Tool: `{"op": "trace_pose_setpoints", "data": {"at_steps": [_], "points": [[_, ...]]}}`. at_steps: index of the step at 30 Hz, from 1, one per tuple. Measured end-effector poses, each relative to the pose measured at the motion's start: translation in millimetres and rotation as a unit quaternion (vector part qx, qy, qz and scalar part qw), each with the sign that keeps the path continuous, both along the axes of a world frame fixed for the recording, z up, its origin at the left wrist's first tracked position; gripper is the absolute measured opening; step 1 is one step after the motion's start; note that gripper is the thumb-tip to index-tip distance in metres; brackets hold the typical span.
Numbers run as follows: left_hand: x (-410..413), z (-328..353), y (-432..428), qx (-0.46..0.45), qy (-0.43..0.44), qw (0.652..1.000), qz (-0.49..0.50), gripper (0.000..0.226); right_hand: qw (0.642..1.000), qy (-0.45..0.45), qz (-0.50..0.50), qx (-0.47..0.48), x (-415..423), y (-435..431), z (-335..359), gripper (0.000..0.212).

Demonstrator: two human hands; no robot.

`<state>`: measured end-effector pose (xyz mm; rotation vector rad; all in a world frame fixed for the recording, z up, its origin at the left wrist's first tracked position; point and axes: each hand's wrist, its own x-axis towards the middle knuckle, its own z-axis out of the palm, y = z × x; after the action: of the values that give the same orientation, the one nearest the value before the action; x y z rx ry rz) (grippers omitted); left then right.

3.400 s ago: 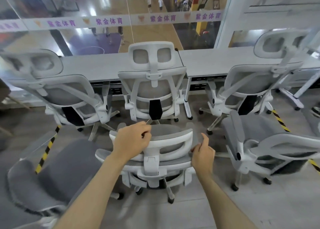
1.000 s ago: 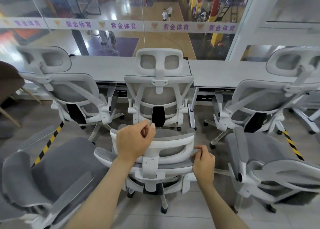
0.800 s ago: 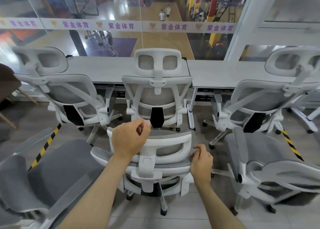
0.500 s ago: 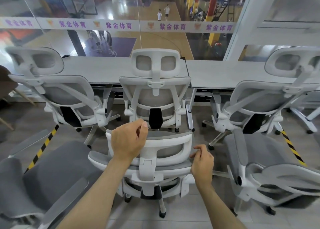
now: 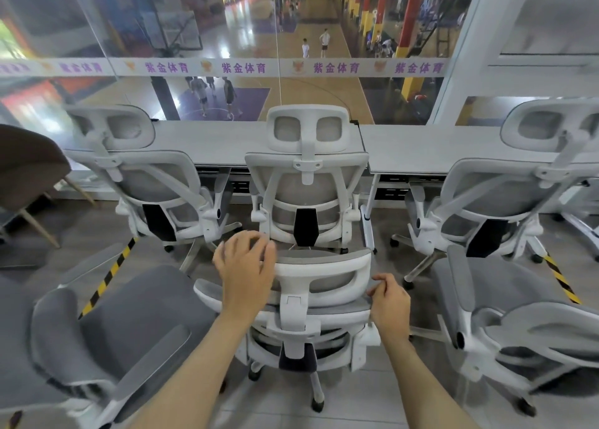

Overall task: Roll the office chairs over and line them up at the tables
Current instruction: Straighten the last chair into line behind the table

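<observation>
A white-framed office chair (image 5: 324, 268) with grey mesh stands right in front of me, its back toward me. My left hand (image 5: 244, 266) is over the left end of its headrest, fingers spread and blurred, not wrapped round it. My right hand (image 5: 389, 302) grips the right edge of the headrest with curled fingers. Beyond it, three matching chairs are pushed up to two grey tables: a left chair (image 5: 146, 182), a middle chair (image 5: 308, 182) and a right chair (image 5: 492, 195). The left table (image 5: 210, 140) and right table (image 5: 437, 146) stand along a glass wall.
Another grey chair (image 5: 123, 325) is close on my left and one more (image 5: 518, 315) close on my right, both turned sideways. Black-and-yellow tape (image 5: 107, 279) runs across the floor. A brown chair (image 5: 26, 169) stands at the far left.
My left hand has loosened from the headrest top and its fingers have spread. My right hand keeps its hold on the right edge. The chair has barely shifted.
</observation>
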<state>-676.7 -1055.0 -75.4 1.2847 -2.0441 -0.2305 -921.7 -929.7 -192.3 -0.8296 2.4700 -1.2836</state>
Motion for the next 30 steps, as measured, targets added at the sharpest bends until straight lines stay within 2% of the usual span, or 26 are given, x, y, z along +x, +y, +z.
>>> {"op": "trace_pose_setpoints", "data": {"at_steps": [2, 4, 8, 10, 13, 16, 20, 22, 30], "points": [[15, -15, 7, 0.097, 0.096, 0.987, 0.09, 0.028, 1.0, -0.024, -0.008, -0.002, 2, 0, 2, 0.023], [23, -23, 7, 0.157, 0.194, 0.961, 0.122, 0.043, 0.999, -0.033, -0.016, -0.001, 4, -2, 3, 0.019], [33, -33, -21, 0.263, 0.287, 0.905, 0.173, 0.056, 0.999, -0.026, -0.04, -0.001, 9, -7, 4, 0.035], [42, -49, -35, 0.318, 0.274, 0.883, 0.211, 0.067, 0.998, -0.027, -0.061, 0.001, 9, -10, 5, 0.039], [53, -68, -47, 0.332, 0.222, 0.887, 0.231, 0.068, 0.994, -0.059, -0.095, -0.006, 8, -15, 8, 0.04], [58, -69, -66, 0.33, 0.246, 0.881, 0.234, 0.066, 0.993, -0.046, -0.105, -0.026, 10, -15, 9, 0.041], [58, -70, -90, 0.35, 0.26, 0.862, 0.259, 0.077, 0.993, -0.036, -0.104, -0.044, 10, -14, 9, 0.041], [53, -72, -94, 0.336, 0.256, 0.863, 0.277, 0.082, 0.991, -0.04, -0.115, -0.056, 9, -16, 10, 0.04], [47, -73, -95, 0.307, 0.241, 0.874, 0.29, 0.066, 0.989, -0.054, -0.119, -0.075, 6, -20, 11, 0.041]]}}
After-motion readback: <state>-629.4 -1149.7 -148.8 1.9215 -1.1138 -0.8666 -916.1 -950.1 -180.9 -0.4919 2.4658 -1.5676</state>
